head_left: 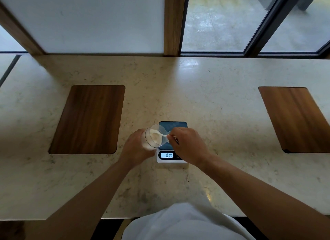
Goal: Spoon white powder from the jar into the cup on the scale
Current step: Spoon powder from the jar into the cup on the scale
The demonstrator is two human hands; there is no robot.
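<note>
My left hand point(136, 146) grips a clear jar point(154, 137) of white powder, tilted with its mouth toward the right, just left of the scale point(172, 125). My right hand point(187, 145) pinches a small white spoon point(161, 134) whose bowl reaches into the jar's mouth and rests in the powder. The scale has a dark blue platform and a lit display point(166, 155) reading 0.14. A small clear cup point(168, 133) stands on the platform, mostly hidden behind my right hand.
The scale sits on a pale marble counter point(214, 105). Two wooden inlay panels lie in it, one at the left point(89, 120) and one at the right point(296, 120). A window wall and wooden posts line the far edge.
</note>
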